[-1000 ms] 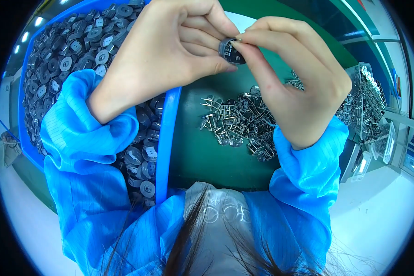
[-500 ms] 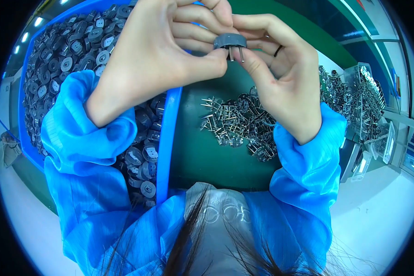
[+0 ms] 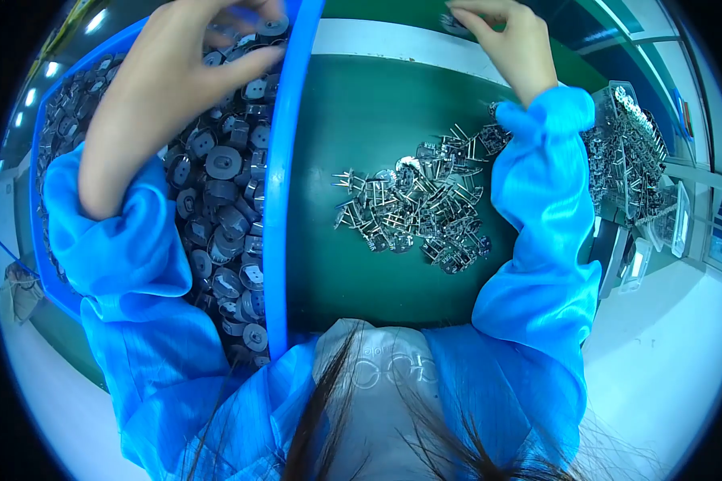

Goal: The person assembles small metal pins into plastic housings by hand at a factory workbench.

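My left hand (image 3: 176, 68) is over a blue bin (image 3: 279, 184) of grey round plastic caps (image 3: 223, 163). Its thumb stands apart from the fingers, which are blurred; caps show in the gap between them. A single cap (image 3: 273, 26) lies close to its fingertips. At the far top, my right hand (image 3: 509, 36) is closed in a pinch at a small dark piece (image 3: 455, 24), which looks like a round circuit board; its details are too small to make out. Nearer to me, round circuit boards with metal pins (image 3: 417, 200) lie in a loose pile on the green table (image 3: 361, 289).
The bin's raised blue wall separates the caps from the board pile. On the right, a clear plastic container (image 3: 630, 152) is heaped with more pinned boards, with small clear trays (image 3: 638, 264) beside it. A white strip (image 3: 393, 44) crosses the table's far part.
My hands have moved apart from the grey cap with two pins they held together. The left went left over the bin, the right went farther away. That cap is no longer clearly visible.
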Tool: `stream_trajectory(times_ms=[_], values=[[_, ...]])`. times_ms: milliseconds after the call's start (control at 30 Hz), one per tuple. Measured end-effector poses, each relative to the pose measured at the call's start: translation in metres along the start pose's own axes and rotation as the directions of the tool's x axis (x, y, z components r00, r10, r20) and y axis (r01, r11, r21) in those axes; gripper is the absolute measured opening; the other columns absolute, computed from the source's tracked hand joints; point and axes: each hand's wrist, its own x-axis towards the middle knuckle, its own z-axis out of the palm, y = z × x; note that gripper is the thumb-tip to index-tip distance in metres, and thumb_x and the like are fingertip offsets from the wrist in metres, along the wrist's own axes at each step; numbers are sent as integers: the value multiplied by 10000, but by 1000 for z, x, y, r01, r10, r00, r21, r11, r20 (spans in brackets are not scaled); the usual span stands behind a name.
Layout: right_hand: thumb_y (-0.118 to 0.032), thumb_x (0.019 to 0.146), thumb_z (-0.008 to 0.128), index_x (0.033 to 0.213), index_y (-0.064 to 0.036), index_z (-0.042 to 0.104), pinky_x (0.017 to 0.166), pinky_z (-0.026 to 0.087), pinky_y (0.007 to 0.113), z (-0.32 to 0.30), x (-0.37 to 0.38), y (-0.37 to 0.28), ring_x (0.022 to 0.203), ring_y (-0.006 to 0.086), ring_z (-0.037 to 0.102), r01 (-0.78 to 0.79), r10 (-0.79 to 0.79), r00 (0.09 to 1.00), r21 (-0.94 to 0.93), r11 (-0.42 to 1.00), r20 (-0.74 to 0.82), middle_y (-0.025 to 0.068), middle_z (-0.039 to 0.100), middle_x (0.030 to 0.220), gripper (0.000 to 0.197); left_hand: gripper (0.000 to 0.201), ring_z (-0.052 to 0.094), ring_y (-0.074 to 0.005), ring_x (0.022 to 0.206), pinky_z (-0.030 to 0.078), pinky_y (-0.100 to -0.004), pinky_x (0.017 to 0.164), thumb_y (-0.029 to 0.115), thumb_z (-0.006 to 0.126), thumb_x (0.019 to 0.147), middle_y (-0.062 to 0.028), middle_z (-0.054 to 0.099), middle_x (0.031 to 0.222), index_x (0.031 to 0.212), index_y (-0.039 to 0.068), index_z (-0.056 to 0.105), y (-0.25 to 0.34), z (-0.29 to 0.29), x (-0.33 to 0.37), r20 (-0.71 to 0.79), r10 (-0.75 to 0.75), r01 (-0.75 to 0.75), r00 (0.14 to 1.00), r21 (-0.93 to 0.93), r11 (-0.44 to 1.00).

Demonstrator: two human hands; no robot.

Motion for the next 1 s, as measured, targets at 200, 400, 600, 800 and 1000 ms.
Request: stream_trajectory(times_ms=[200,400,600,800,1000], values=[[-288,857,638,1057,-137,688,741,513,311,4,2,44,817,185,669,-74,78,994,-52,996,79,95,695,899,255,247,574,-348,841,467,-385,778,38,716,664,-142,585,864,852,7,558,-36,3,-26,316,-15,-80,949,285,955],[-262,845,654,1019,-66,681,741,506,295,-40,-3,22,828,179,661,-51,75,945,-82,995,318,85,694,890,264,203,561,-311,768,469,-363,687,135,712,723,-119,586,817,833,28,579,-29,-12,-30,255,-126,36,959,333,942],[-185,698,759,790,-23,708,650,524,324,-65,-19,-12,702,226,668,-251,277,772,-126,960,572,143,678,740,193,177,523,-154,695,435,-266,637,144,651,819,-95,544,785,831,-6,558,-3,-2,1,3,-305,297,952,224,928],[-108,694,746,721,3,666,526,489,278,-53,-24,-20,580,161,632,-261,322,691,-192,946,647,101,649,663,140,211,558,-70,793,431,-195,663,134,624,876,-2,597,928,1063,39,597,34,9,4,-14,-281,258,960,-356,898],[-25,768,670,815,17,644,544,532,271,-69,-28,-71,618,172,671,-324,198,888,257,911,416,111,663,729,68,250,599,-117,932,484,-236,801,50,588,881,-46,610,1022,1127,8,582,41,27,-2,313,-131,335,941,-796,504]])
